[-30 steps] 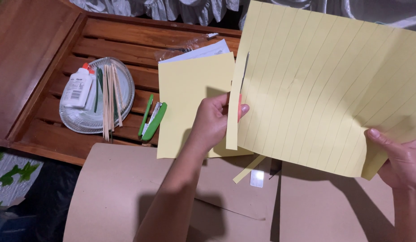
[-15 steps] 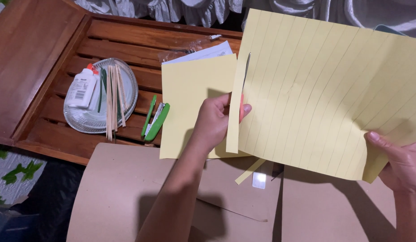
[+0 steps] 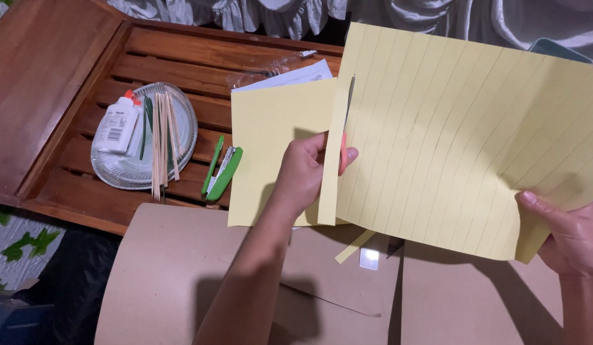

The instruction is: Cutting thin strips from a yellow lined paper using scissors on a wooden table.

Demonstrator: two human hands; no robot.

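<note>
My left hand [image 3: 303, 176] grips orange-handled scissors [image 3: 343, 153], whose blades point up into a cut in a large yellow sheet [image 3: 449, 140] ruled with pencil lines. A narrow strip [image 3: 330, 185] hangs partly cut along the sheet's left edge, beside my left thumb. My right hand [image 3: 564, 239] pinches the sheet's lower right corner and holds it up over the table. A smaller plain yellow sheet [image 3: 271, 147] lies flat behind my left hand, on top of white paper [image 3: 296, 75].
On the slatted wooden table [image 3: 181, 57], a foil plate [image 3: 127, 172] holds a white glue bottle [image 3: 117, 124] and thin wooden sticks [image 3: 161, 140]. A green stapler [image 3: 225, 174] lies beside it. Brown cardboard [image 3: 168, 268] covers the near side, with a loose yellow strip [image 3: 354, 246] on it.
Both hands, the scissors and the lined sheet keep almost the same pose. Only the view has shifted slightly.
</note>
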